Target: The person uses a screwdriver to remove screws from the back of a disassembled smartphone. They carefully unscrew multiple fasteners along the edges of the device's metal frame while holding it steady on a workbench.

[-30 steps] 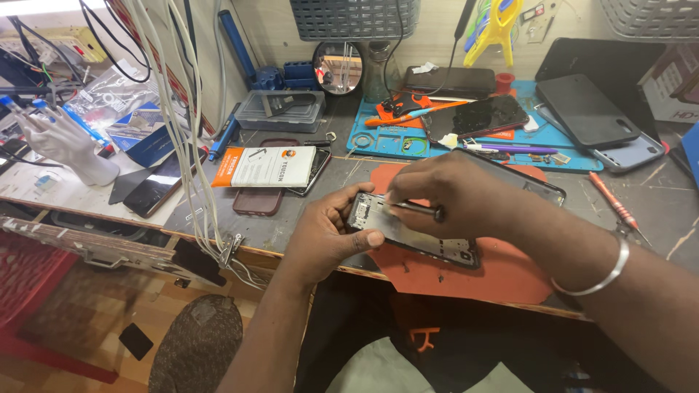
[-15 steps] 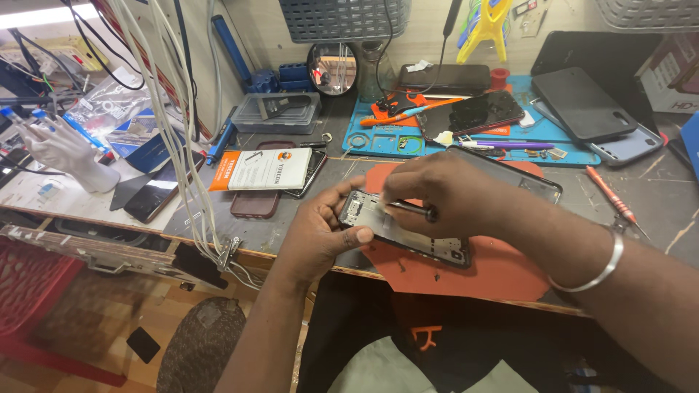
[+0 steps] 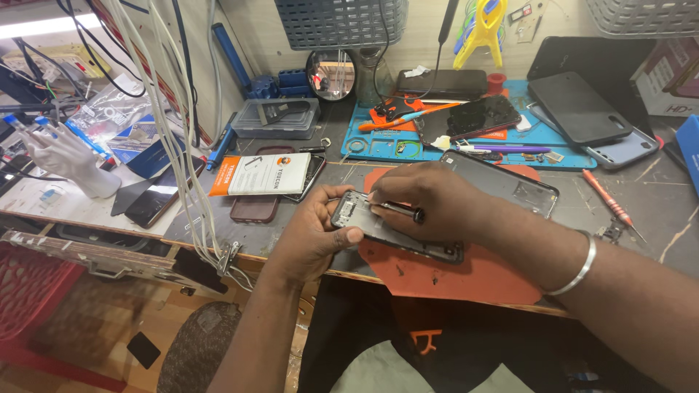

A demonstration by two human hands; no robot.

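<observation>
Orange matting (image 3: 466, 280) is lying under an opened phone (image 3: 393, 233) at the bench edge; the left hand (image 3: 313, 236) is clamping its near end while the right hand (image 3: 429, 204) is pinching what appears to be a slim metal tool (image 3: 397, 209) against it.

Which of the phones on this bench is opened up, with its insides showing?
The phone gripped in the left hand over the orange mat; the others lie closed.

My right hand (image 3: 437, 204) covers the middle of the opened dark phone frame (image 3: 393, 233), and I cannot see the tip of the thin metal tool (image 3: 397, 209). The frame's inner parts are too small to tell.
</observation>
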